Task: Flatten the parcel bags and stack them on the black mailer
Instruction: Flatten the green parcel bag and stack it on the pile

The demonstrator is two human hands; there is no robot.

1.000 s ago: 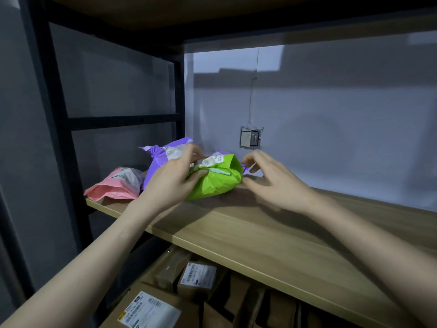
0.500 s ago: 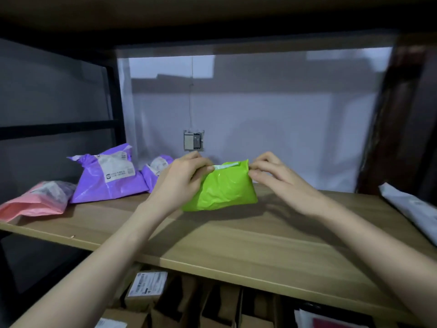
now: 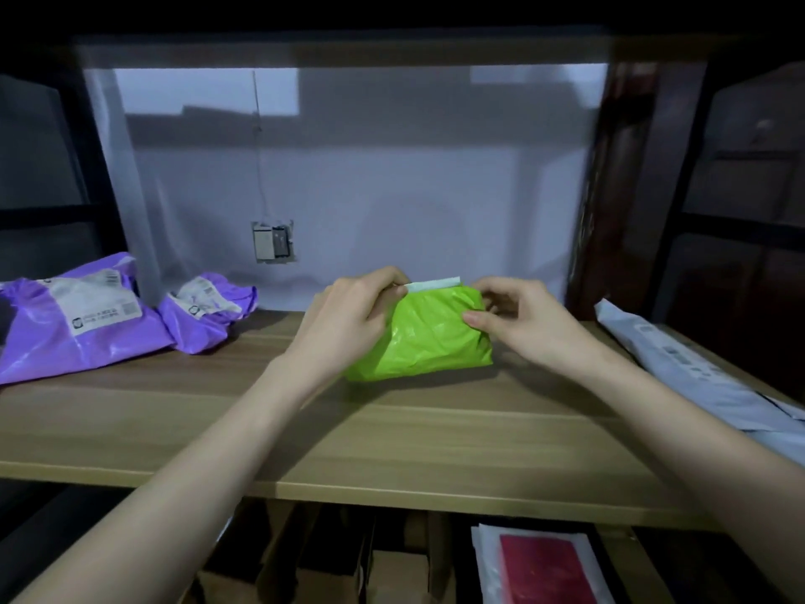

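Note:
A puffy lime-green parcel bag (image 3: 424, 337) with a white strip along its top edge is held between both hands above the middle of the wooden shelf (image 3: 392, 438). My left hand (image 3: 348, 320) grips its left end, fingers curled over the top corner. My right hand (image 3: 518, 318) pinches its right end. Two purple parcel bags lie at the left: a large one (image 3: 65, 316) and a smaller one (image 3: 209, 311), both with white labels. No black mailer is visible in this view.
A grey-white mailer (image 3: 697, 377) lies along the shelf's right side. A wall socket (image 3: 273, 241) sits on the white back wall. Cardboard boxes (image 3: 339, 555) and a red-and-white flat package (image 3: 544, 568) fill the level below. Dark rack posts stand at both sides.
The green bag has been lifted away from the purple bags and carried right to the shelf's middle. My right hand has joined my left on it. The pink bag has left view.

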